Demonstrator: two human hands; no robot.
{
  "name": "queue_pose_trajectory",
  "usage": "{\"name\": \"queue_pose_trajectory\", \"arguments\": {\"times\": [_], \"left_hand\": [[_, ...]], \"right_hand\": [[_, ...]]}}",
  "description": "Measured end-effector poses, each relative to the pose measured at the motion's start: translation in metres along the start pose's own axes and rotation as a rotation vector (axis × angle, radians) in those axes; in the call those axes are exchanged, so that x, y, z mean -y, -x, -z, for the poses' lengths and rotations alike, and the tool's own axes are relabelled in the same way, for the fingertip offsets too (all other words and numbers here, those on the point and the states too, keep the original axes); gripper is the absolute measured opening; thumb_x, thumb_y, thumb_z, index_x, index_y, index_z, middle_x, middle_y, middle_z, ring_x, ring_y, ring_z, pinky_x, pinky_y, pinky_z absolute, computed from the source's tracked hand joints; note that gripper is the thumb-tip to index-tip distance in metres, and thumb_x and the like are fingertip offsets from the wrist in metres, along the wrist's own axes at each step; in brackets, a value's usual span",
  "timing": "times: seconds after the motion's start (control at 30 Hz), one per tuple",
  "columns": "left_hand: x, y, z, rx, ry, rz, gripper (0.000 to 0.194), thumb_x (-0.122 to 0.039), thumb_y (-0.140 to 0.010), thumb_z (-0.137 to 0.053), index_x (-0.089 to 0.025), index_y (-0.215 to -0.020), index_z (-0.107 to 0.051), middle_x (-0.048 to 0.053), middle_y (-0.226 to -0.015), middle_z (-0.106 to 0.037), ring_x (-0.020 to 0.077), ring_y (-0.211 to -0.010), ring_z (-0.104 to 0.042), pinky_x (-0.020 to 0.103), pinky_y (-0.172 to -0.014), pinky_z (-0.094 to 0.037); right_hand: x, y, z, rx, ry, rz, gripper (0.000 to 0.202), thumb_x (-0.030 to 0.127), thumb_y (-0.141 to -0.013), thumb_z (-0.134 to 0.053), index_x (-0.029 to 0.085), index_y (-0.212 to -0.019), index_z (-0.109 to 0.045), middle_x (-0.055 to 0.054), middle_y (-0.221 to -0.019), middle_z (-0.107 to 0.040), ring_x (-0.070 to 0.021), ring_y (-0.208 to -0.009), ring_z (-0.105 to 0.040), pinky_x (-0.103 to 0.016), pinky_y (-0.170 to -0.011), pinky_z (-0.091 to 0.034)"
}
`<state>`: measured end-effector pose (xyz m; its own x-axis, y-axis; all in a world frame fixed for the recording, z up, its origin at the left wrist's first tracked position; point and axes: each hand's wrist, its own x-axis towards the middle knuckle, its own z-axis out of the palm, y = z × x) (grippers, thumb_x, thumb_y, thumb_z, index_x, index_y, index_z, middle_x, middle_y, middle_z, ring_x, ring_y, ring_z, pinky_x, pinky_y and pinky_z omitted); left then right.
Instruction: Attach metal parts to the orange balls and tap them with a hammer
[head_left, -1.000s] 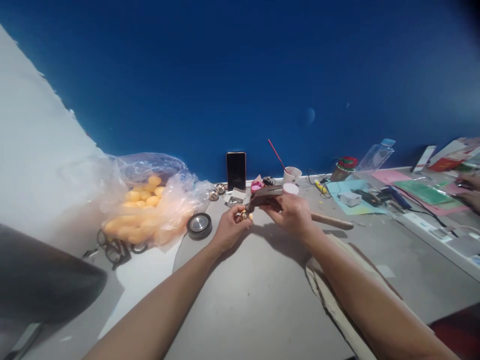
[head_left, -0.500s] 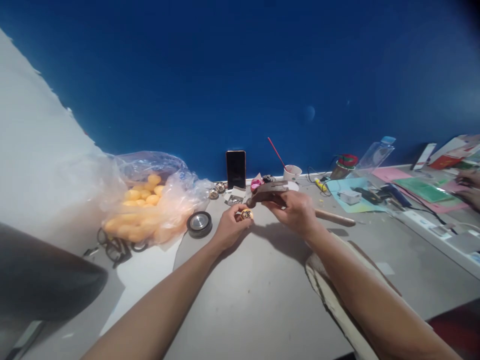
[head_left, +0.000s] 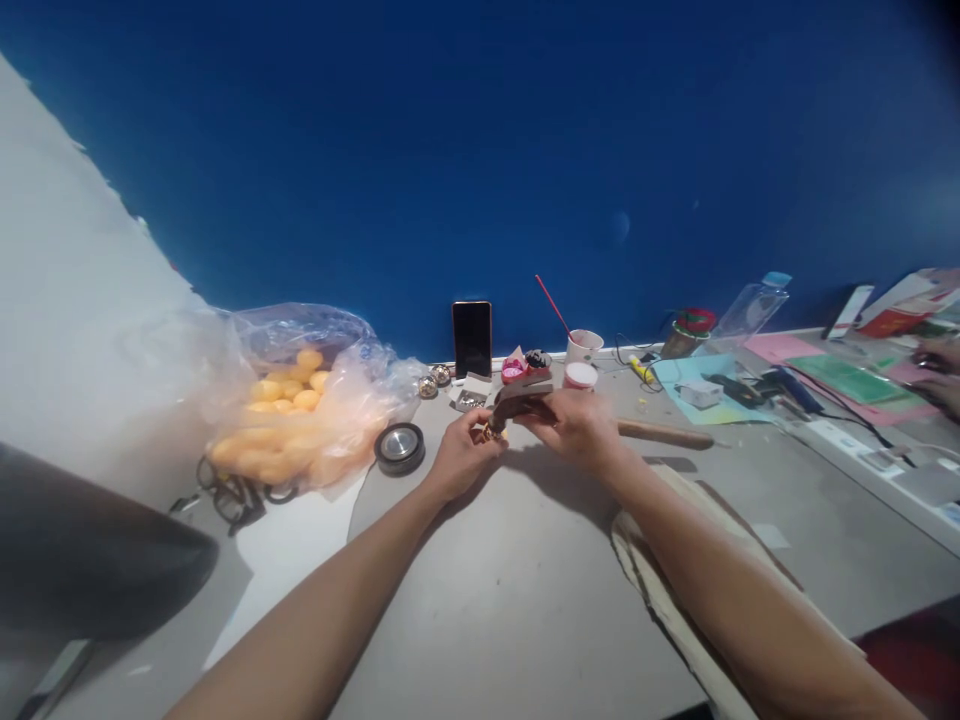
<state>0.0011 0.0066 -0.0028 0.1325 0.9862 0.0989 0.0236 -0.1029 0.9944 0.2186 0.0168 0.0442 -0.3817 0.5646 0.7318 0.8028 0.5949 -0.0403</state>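
My left hand [head_left: 465,456] is closed around a small yellow ball [head_left: 504,434] with shiny pieces on it, holding it just above or on the table. My right hand [head_left: 574,425] grips a hammer [head_left: 664,433] close to its dark metal head. The wooden handle sticks out to the right beyond the hand. One end of the hammer head is over the ball and appears to touch it, hiding most of the ball's top. A small open box [head_left: 472,393] of shiny bits lies just behind my left hand.
A clear bag of yellow balls [head_left: 289,430] lies left, beside a round black-rimmed tin [head_left: 399,448]. A phone [head_left: 472,338] leans on the blue wall. Cups [head_left: 585,346], two shiny balls [head_left: 427,387] and a cloth [head_left: 656,570] lie around. Another person's hand [head_left: 941,365] is far right.
My right hand has brought the hammer head down and left onto the ball. The white-lidded tub behind it now shows more fully. My left hand has stayed in place.
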Motion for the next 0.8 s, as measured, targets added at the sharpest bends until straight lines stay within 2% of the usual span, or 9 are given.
{"name": "queue_pose_trajectory", "arguments": {"times": [0.2,0.3,0.5,0.63,0.8], "left_hand": [[-0.001,0.001,0.0,0.003,-0.028,0.002,0.033,-0.027,-0.068,-0.081,-0.017,-0.098,-0.069,-0.001,-0.078,-0.068,0.016,-0.072,-0.063,0.028,-0.069,-0.048],[-0.001,0.0,0.0,-0.002,-0.03,-0.004,0.031,-0.026,-0.067,-0.079,-0.017,-0.095,-0.069,-0.001,-0.078,-0.068,0.0154,-0.071,-0.062,0.028,-0.069,-0.049],[-0.004,0.002,0.0,-0.024,-0.056,-0.006,0.041,-0.029,-0.068,-0.081,-0.017,-0.107,-0.072,0.001,-0.086,-0.071,0.0147,-0.071,-0.062,0.028,-0.065,-0.051],[-0.004,0.003,0.001,-0.018,-0.023,-0.019,0.051,-0.029,-0.071,-0.081,-0.019,-0.121,-0.076,0.001,-0.088,-0.07,0.0137,-0.069,-0.06,0.027,-0.063,-0.052],[-0.005,0.003,0.003,-0.044,-0.021,-0.035,0.04,-0.029,-0.072,-0.08,-0.02,-0.111,-0.082,0.0,-0.076,-0.066,0.0145,-0.067,-0.058,0.028,-0.064,-0.051]], "right_hand": [[-0.001,0.001,-0.001,-0.061,0.042,-0.02,0.04,0.053,-0.101,-0.066,0.018,-0.083,-0.076,-0.008,-0.071,-0.073,-0.0194,-0.064,-0.062,-0.032,-0.062,-0.037],[-0.001,0.001,-0.003,0.003,0.023,-0.022,0.038,0.053,-0.099,-0.068,0.019,-0.083,-0.077,-0.007,-0.069,-0.072,-0.0191,-0.063,-0.062,-0.031,-0.059,-0.034],[-0.01,-0.003,-0.006,0.037,0.052,-0.208,0.039,0.057,-0.096,-0.071,0.019,-0.094,-0.082,-0.009,-0.076,-0.075,-0.0223,-0.068,-0.065,-0.032,-0.062,-0.037],[-0.02,-0.001,-0.012,0.192,0.122,-0.318,0.031,0.051,-0.094,-0.076,0.021,-0.101,-0.08,-0.01,-0.084,-0.078,-0.0245,-0.072,-0.066,-0.032,-0.063,-0.034],[-0.029,0.005,-0.019,0.355,0.206,-0.343,0.013,0.033,-0.096,-0.073,0.021,-0.101,-0.076,-0.01,-0.091,-0.078,-0.0255,-0.083,-0.066,-0.033,-0.066,-0.029]]}}
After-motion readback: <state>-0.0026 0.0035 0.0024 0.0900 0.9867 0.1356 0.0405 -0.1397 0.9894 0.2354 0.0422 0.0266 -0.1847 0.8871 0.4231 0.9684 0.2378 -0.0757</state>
